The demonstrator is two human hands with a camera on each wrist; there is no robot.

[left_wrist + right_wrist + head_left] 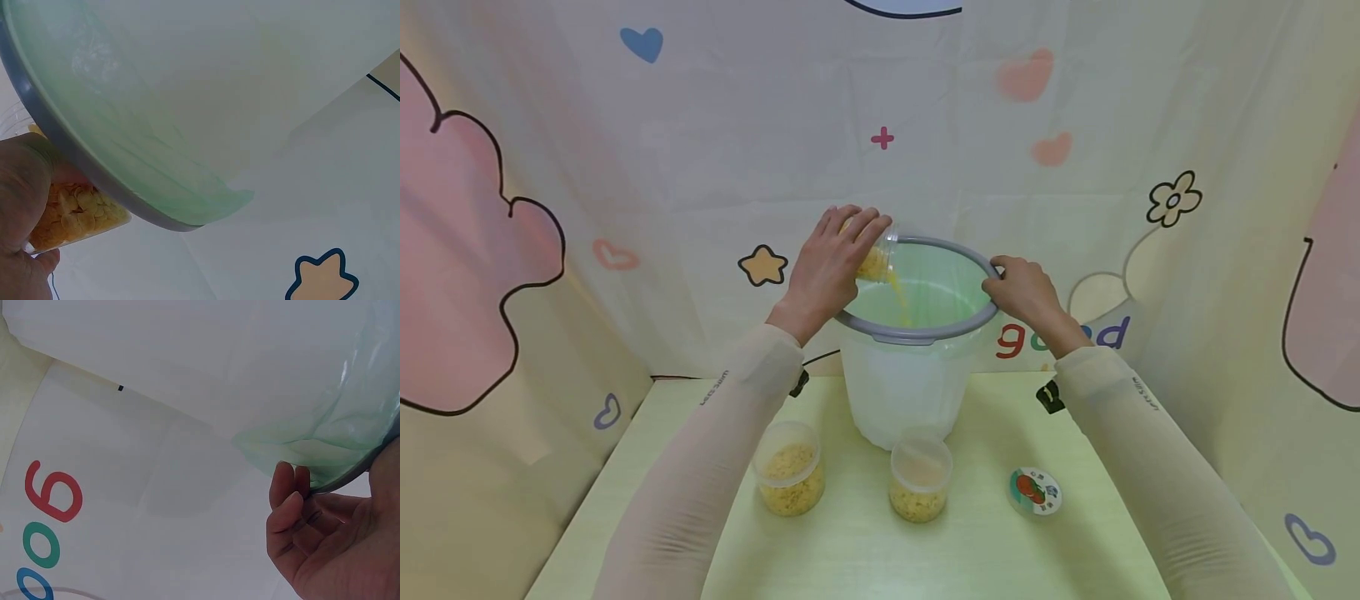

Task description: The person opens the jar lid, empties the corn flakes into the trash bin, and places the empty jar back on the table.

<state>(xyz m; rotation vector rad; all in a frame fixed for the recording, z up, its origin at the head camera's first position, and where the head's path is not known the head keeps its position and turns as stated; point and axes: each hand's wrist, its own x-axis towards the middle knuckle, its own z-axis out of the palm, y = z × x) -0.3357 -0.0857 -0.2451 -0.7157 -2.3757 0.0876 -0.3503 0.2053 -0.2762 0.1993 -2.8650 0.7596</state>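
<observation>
My left hand [829, 265] grips a clear plastic jar [876, 260] tipped sideways over the left side of a white trash bin [906, 387]. Yellow flakes fall from its mouth into the bin. More flakes [80, 211] show inside the jar in the left wrist view. A thin green bag [943, 275] lines the bin, held under its grey rim [910, 336]. On the opposite side, my right hand [1024, 290] holds the rim, thumb inside. Its curled fingers [284, 519] sit beneath the rim beside the bag's hanging edge in the right wrist view.
In front of the bin stand two open clear tubs with yellow flakes, a wider one [790, 475] at left and a smaller one [920, 492] in the middle. A round lid [1036, 492] with a red fruit picture lies right. A printed cloth [760, 150] hangs behind the table.
</observation>
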